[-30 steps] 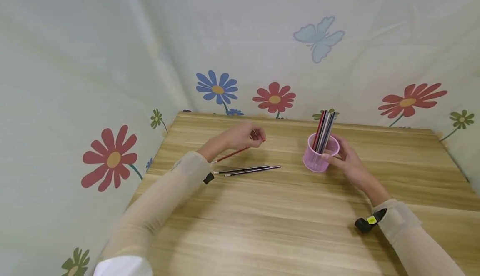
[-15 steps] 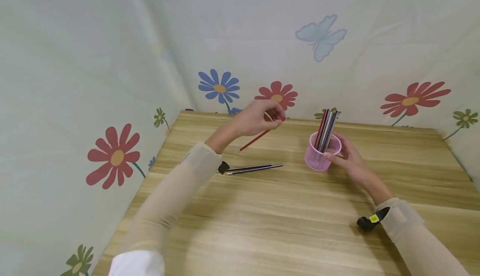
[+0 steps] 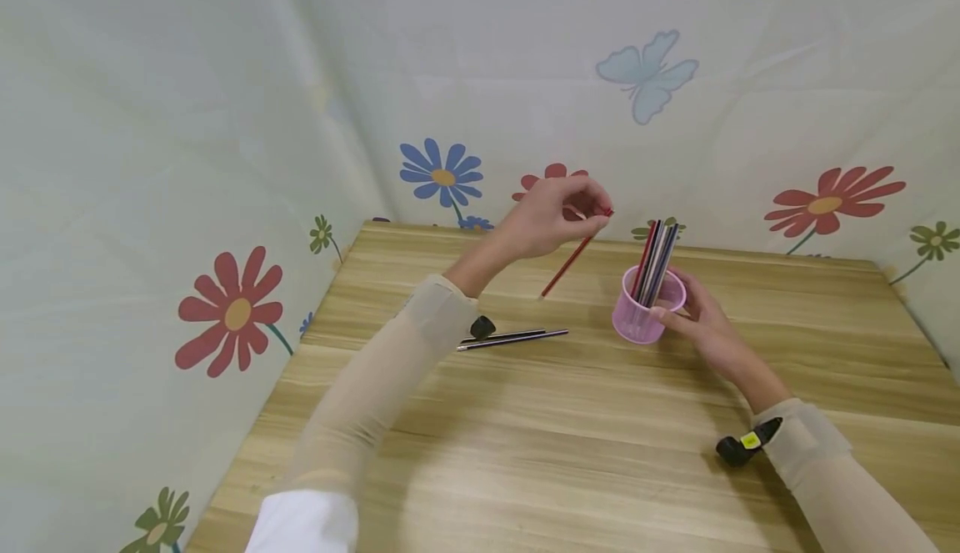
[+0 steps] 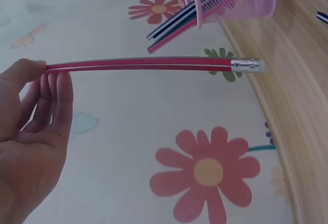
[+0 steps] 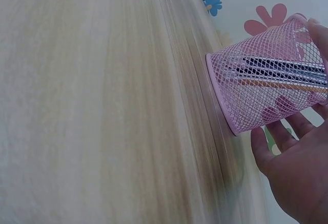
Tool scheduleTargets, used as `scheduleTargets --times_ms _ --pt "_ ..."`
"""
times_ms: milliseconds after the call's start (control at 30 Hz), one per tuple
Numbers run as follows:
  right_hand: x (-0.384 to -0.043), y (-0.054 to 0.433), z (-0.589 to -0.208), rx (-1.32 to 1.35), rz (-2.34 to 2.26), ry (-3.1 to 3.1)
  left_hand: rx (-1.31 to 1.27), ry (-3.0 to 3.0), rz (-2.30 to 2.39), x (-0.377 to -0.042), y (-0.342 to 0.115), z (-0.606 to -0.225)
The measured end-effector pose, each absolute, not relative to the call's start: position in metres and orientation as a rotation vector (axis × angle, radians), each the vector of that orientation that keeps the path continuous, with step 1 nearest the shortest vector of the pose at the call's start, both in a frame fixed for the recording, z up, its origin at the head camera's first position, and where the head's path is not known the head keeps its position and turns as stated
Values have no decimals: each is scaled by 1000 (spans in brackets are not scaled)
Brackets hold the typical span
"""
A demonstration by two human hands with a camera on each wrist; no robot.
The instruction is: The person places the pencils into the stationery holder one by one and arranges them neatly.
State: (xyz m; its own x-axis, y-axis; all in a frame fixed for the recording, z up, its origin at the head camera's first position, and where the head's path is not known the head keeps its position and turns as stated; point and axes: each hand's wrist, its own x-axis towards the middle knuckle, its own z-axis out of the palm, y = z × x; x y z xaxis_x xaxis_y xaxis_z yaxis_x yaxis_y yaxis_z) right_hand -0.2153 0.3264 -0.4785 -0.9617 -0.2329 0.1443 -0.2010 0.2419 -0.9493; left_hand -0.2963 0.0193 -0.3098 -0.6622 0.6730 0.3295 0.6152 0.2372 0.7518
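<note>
A red striped pencil [image 4: 138,64] hangs from my left hand [image 3: 558,215], pinched at one end between thumb and fingertips. Its metal band and white eraser [image 4: 248,65] point down, above the table and left of the cup. With thumb and fingers around its right side, my right hand [image 3: 708,328] holds a pink mesh cup [image 3: 633,324], which stands upright on the table. Several pencils [image 3: 655,261] in red, black, white and blue lean inside the cup. Through the mesh in the right wrist view, their lower ends [image 5: 277,75] show.
Two dark pencils [image 3: 517,339] lie side by side on the wooden table [image 3: 600,453], below my left forearm. A flowered cloth backdrop [image 3: 487,77] rises behind the table and along its left side.
My left hand has lifted the red pencil off the table and carried it up and right, toward the cup. The pencil has swung steeper. The right hand and cup have stayed put.
</note>
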Motion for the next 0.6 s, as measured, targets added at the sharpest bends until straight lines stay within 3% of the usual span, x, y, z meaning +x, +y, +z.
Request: scheduleTargets --times_ms 600 --pt "-215 328 -481 -470 -1916 2429 1185 2201 1915 -301 73 -302"
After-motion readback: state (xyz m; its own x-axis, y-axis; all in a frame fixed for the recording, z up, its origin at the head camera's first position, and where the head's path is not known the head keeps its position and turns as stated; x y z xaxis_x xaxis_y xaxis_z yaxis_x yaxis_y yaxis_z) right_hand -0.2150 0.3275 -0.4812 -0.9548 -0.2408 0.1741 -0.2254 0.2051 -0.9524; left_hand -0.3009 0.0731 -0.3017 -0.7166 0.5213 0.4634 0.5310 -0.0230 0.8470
